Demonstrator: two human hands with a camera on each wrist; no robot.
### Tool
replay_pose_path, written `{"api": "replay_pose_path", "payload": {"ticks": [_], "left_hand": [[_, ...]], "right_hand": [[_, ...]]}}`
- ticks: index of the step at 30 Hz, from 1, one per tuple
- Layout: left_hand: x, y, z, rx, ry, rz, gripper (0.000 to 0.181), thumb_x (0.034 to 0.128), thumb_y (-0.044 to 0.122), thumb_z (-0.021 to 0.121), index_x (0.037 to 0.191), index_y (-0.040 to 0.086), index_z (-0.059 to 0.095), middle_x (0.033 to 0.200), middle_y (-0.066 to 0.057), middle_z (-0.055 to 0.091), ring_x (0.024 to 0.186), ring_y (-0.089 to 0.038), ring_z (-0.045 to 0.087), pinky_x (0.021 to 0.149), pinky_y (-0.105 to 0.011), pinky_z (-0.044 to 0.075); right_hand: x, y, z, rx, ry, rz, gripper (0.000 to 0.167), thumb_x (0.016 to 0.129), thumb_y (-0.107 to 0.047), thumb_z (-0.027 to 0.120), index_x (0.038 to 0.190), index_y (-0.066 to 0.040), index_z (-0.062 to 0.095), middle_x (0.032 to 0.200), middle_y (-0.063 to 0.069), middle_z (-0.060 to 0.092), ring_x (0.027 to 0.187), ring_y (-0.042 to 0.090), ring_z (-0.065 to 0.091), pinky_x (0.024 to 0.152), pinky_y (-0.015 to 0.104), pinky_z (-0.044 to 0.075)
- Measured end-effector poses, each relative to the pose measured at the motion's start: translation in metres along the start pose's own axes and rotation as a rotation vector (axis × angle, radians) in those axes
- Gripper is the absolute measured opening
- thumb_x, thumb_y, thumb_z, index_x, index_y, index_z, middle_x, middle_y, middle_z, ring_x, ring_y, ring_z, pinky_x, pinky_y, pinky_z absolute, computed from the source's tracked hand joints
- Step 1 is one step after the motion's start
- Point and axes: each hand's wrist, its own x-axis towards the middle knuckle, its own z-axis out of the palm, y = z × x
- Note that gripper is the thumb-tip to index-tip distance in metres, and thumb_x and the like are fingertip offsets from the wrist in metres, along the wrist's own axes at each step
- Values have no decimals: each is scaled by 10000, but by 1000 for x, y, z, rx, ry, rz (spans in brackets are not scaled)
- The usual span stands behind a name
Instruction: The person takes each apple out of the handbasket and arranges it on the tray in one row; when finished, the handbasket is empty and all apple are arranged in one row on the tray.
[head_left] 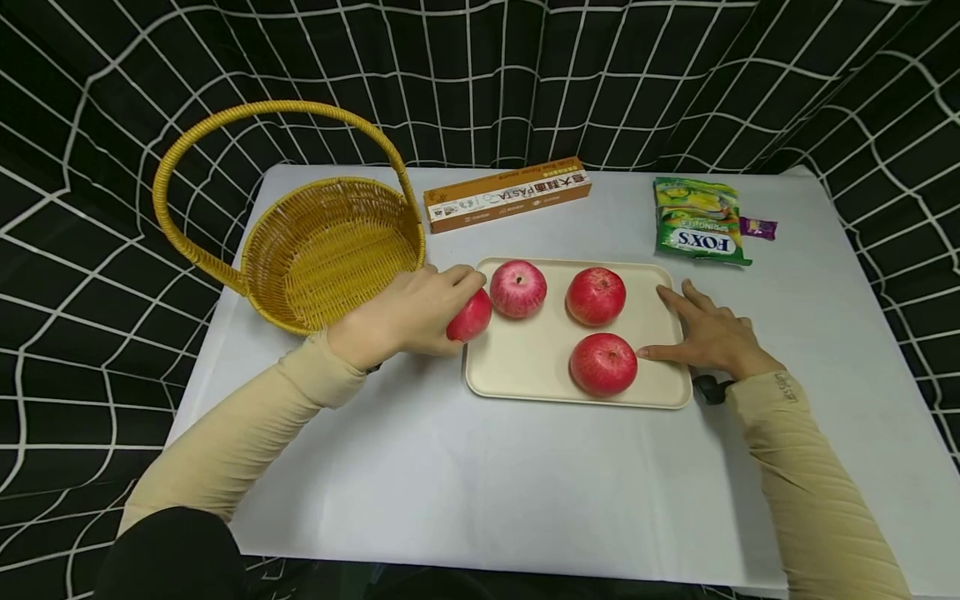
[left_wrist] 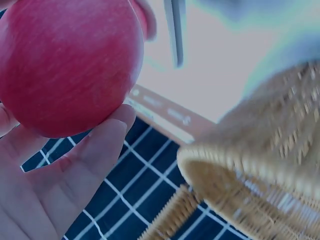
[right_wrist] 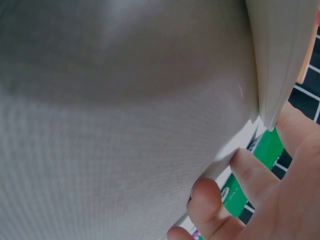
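Observation:
My left hand (head_left: pixel 422 308) grips a red apple (head_left: pixel 471 317) at the left end of a cream rectangular tray (head_left: pixel 525 367). In the left wrist view, the fingers curl around this apple (left_wrist: pixel 70 65); whether it touches the tray is hard to tell. On the tray sit a streaked pink-red apple (head_left: pixel 518 289), a red apple (head_left: pixel 596 297) at the back and another red apple (head_left: pixel 603 364) nearer the front. My right hand (head_left: pixel 716 335) lies with spread fingers over the tray's right edge, its thumb close to the front apple. The tray's side (right_wrist: pixel 280 55) shows in the right wrist view.
A yellow wicker basket (head_left: pixel 258 250) with a tall arched handle stands at the left, close to my left forearm. Behind the tray lies a long pasta box (head_left: pixel 506 196). A green Fox's bag (head_left: pixel 699 221) and a small purple packet (head_left: pixel 759 228) lie at the back right.

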Motion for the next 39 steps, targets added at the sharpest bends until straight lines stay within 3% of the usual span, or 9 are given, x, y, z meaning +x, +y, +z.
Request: {"api": "replay_pose_path", "payload": {"ticks": [18, 28, 39], "left_hand": [[24, 36, 36, 61, -142, 97, 690, 786, 383, 821, 1364, 152, 523, 1269, -24, 615, 850, -303, 671, 639, -421, 596], [35, 50, 51, 70, -138, 147, 611, 821, 387, 782, 1328, 152, 535, 1269, -31, 624, 937, -264, 697, 702, -432, 621], [43, 59, 57, 124, -77, 188, 567, 837, 395, 755, 1313, 153, 564, 1213, -30, 652, 910, -265, 694, 705, -418, 617]], "right_hand": [[1, 0, 2, -16, 15, -5, 1260, 752, -838, 657, 1668, -178, 99, 1696, 322, 47, 1355, 730, 329, 1006, 799, 346], [0, -1, 3, 4, 29, -8, 1242, 755, -815, 675, 1666, -179, 120, 1699, 317, 56, 1357, 728, 323, 989, 766, 353], [-1, -2, 1, 3, 11, -2, 1267, 744, -840, 664, 1670, -186, 97, 1701, 315, 35, 1374, 721, 310, 1001, 762, 351]]}}
